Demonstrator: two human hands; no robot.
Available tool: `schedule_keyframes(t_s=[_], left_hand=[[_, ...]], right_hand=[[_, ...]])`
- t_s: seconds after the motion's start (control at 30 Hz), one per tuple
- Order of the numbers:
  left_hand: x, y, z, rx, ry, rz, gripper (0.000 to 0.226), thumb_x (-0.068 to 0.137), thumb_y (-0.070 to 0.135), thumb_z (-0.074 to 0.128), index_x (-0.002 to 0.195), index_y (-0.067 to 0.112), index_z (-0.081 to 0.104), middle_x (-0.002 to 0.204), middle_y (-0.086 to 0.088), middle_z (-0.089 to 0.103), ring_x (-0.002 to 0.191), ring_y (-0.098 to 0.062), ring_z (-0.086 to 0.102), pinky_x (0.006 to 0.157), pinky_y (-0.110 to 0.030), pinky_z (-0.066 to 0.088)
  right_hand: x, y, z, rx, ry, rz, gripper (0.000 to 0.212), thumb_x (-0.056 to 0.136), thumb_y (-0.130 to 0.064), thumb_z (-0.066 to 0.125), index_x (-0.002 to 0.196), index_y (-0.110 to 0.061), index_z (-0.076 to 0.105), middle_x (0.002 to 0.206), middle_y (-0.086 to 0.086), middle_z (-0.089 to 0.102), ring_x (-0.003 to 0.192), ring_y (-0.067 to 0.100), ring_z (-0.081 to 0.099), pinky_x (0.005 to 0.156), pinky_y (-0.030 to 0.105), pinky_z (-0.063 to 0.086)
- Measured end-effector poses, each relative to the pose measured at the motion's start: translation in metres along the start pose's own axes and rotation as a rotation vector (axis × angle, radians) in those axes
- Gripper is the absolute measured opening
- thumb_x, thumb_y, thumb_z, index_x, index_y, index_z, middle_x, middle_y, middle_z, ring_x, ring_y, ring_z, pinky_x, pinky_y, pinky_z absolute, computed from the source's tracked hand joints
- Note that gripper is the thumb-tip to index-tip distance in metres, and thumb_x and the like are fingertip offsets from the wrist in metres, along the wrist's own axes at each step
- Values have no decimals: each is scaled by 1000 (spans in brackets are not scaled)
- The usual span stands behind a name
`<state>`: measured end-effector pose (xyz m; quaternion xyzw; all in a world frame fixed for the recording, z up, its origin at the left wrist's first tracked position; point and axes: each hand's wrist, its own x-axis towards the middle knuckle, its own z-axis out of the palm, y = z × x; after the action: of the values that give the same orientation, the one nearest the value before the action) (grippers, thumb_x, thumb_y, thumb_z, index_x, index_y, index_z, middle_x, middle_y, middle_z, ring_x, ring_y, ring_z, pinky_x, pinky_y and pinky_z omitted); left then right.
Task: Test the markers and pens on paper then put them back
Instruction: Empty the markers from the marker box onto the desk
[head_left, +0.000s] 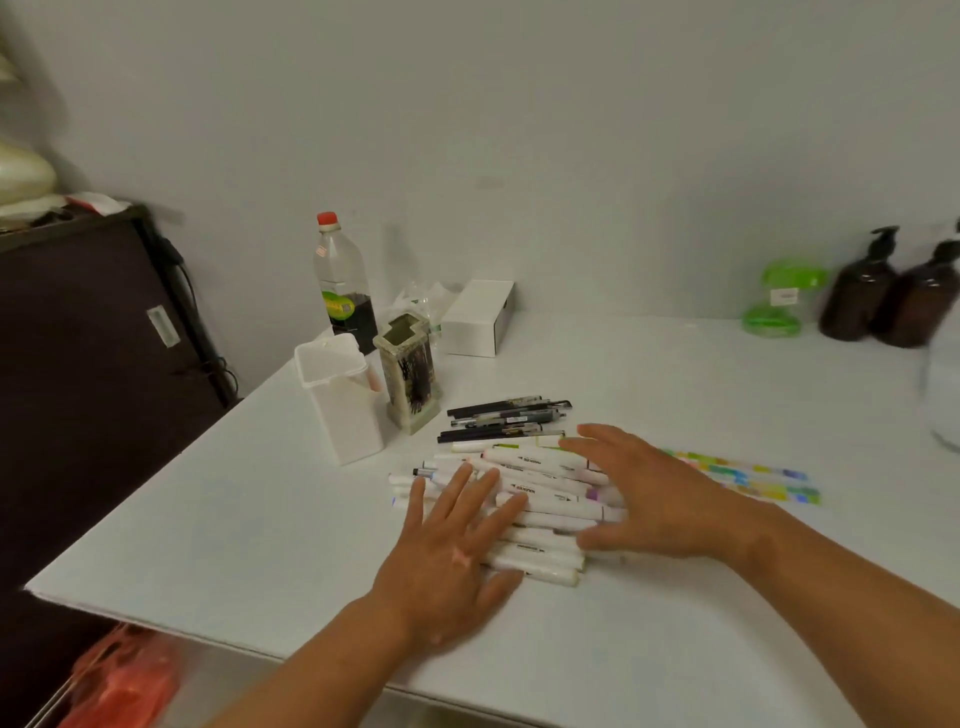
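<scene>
Spread hands gather the white markers at centre frame on the table (260, 519).
The left hand (447, 540) lies flat, fingers splayed, on the markers (545, 499). The right hand (654, 493), also spread, cups their right ends. Pressing inward evenly should stop them rolling into the black pens (506, 418) above.

Soft, even, rather dim light with a greenish cast, perhaps from overhead. Faint shadows lie under the left hand (447, 551) and right hand (660, 499). Far right of the right hand, the brown pump bottles (857, 296) are blurred. Straight lines beyond the left hand lean with wide-angle distortion.
</scene>
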<state>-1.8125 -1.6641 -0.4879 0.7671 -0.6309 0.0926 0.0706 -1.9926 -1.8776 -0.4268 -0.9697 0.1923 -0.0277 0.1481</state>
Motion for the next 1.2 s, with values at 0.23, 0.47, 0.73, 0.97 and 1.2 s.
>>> schedule_keyframes(t_s=[0.23,0.47,0.73,0.97,1.2], left_hand=[[29,22,6,-35,-111,0,60,95,66,11,150,54,-11,165,16,-11,149,-14,-25,119,-55,-13],[58,17,11,-25,-137,-60,61,96,65,11,152,51,-10,165,14,-11,151,-15,-19,121,-55,-6],[76,10,16,-11,-139,-43,63,93,68,13,150,54,-12,165,15,-9,151,-16,-16,121,-55,-6],[90,5,12,12,-121,-69,64,95,65,25,154,49,4,166,13,3,153,-19,-4,120,-60,-2],[74,19,9,-41,354,45,15,85,35,67,98,29,68,115,5,57,110,-24,53,93,-44,40]], right_hand=[[-98,68,21,-48,81,274,53,100,-57,47,148,-36,43,161,-15,31,146,8,32,117,24,28],[-133,82,30,-27,138,294,47,97,-65,45,138,-42,48,152,-22,38,139,2,37,105,14,27],[-119,76,40,-5,217,273,47,94,-70,45,131,-42,53,145,-23,44,134,4,42,110,19,30],[-104,66,37,34,232,257,44,98,-64,45,132,-39,55,146,-19,46,136,6,42,114,24,31],[-125,71,28,14,376,261,25,99,-43,59,119,-32,68,133,-16,59,129,7,51,103,16,30]])
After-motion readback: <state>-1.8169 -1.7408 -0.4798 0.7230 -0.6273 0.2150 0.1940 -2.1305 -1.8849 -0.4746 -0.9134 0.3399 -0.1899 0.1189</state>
